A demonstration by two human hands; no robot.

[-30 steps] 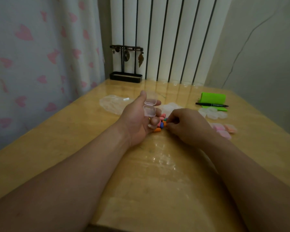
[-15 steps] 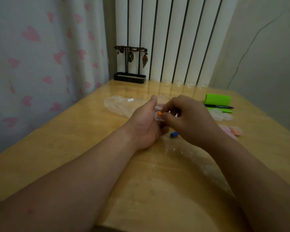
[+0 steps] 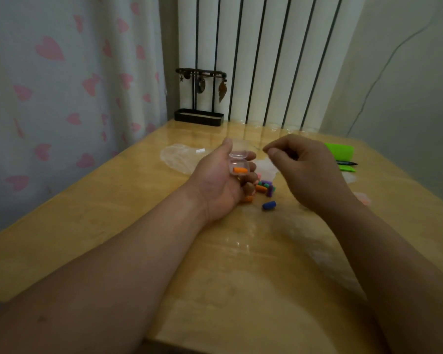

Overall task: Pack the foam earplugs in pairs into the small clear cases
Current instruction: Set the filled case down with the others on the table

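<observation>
Wooden table (image 3: 113, 213) stands before a striped wall and heart-print curtain. On it the left hand (image 3: 220, 185) cradles an open clear case (image 3: 238, 166) holding one orange earplug (image 3: 240, 170), fingers curled beneath. Loose earplugs (image 3: 265, 188) lie just beside. The right hand (image 3: 307, 172) hovers, thumb and forefinger pressed together, empty.

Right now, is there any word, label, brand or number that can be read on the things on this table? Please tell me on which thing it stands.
None can be read.
Black pen: any print is too small to tell.
Green pad: plain, no text shows.
Clear case in the left hand: no label shows.
Clear plastic bag: a small white tab, blurred, unreadable.
Curtain: only pink hearts, no words.
</observation>
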